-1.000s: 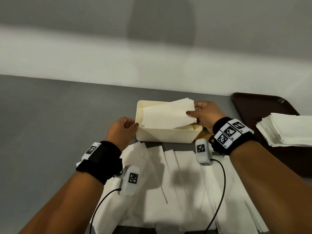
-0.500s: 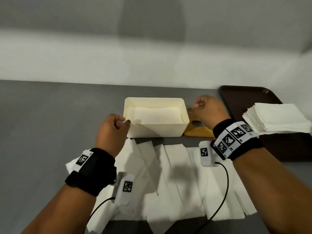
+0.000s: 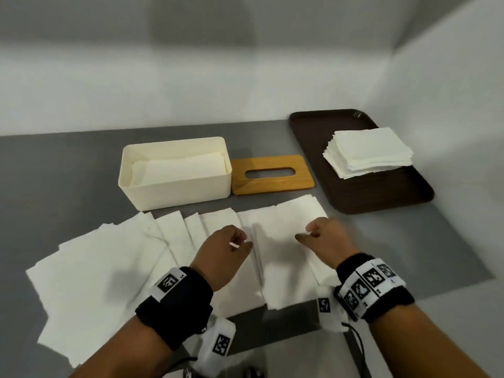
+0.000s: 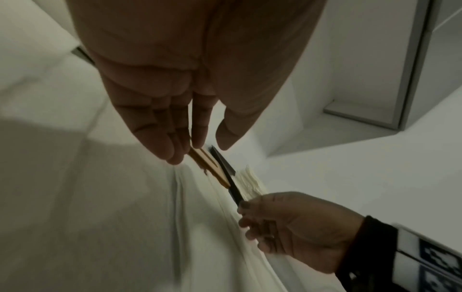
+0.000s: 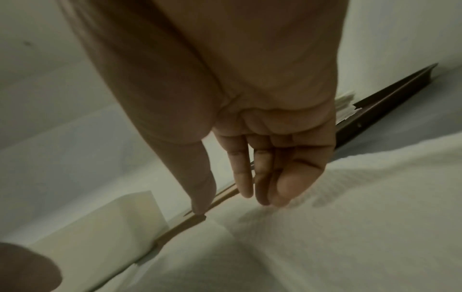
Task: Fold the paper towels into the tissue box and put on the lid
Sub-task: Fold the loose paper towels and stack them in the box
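- The paper towels [image 3: 283, 257] lay overlapped in a row on the grey tabletop [image 3: 68, 186], at 6 o'clock from the tissue box [image 3: 174, 173], which already held folded sheets.
- The wooden lid [image 3: 271, 174] lay flat, touching the box's 3 o'clock side and off the box.
- The left hand [image 3: 221, 255] and right hand [image 3: 326, 241] hovered close over the row's right half, one towel strip between them; fingers loosely curled, thumbs apart, pinching nothing.
- Likely risk: lifting one thin sheet could drag its overlapping neighbours and skew the row, or crease the fold unevenly so it sits badly in the box.
- At 2 o'clock, a dark tray [image 3: 381, 192] carried a spare stack [image 3: 368, 151].
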`<state>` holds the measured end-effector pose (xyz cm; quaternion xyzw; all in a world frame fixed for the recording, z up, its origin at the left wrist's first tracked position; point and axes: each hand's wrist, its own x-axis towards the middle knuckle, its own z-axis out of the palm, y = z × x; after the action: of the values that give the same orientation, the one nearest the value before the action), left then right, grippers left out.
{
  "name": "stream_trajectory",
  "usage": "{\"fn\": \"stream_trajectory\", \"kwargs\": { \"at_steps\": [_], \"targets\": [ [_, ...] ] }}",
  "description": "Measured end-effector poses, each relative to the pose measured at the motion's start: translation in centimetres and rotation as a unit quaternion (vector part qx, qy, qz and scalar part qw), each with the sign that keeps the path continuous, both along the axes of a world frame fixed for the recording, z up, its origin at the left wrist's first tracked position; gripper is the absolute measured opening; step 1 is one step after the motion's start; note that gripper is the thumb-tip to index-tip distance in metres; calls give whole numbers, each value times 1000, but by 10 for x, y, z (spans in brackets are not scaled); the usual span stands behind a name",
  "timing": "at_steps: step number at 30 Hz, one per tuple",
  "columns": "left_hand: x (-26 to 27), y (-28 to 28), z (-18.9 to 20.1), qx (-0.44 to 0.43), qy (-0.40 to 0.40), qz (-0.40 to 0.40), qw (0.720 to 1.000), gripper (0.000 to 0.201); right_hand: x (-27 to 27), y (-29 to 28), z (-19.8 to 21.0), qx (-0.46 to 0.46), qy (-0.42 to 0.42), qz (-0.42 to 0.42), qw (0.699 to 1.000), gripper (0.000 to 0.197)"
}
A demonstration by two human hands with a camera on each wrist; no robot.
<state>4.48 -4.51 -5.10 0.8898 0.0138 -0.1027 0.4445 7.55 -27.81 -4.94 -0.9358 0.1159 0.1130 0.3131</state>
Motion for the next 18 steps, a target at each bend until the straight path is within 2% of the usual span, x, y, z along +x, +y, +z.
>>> {"fn": "stream_trajectory", "kwargs": {
  "at_steps": [4, 7, 10, 15, 18],
  "targets": [
    [-9, -24, -8, 15, 16, -31, 999, 14, -4, -12, -6, -100, -31, -45, 994, 52],
    [-13, -35, -10, 15, 25, -33, 999, 16, -3, -26, -8, -151, 3, -65, 986, 65],
    [-16, -44, -11, 8, 30, -24, 999, 16, 1, -32, -9, -170, 27, -48, 984, 61],
    [-21, -55, -9, 3, 24, -6, 1000, 16, 7, -35, -5, -135, 59, -37, 988, 56],
    [-22, -59, -6, 2, 21, 3, 1000, 17, 6, -40, -8, -98, 37, -36, 994, 54]
  ]
}}
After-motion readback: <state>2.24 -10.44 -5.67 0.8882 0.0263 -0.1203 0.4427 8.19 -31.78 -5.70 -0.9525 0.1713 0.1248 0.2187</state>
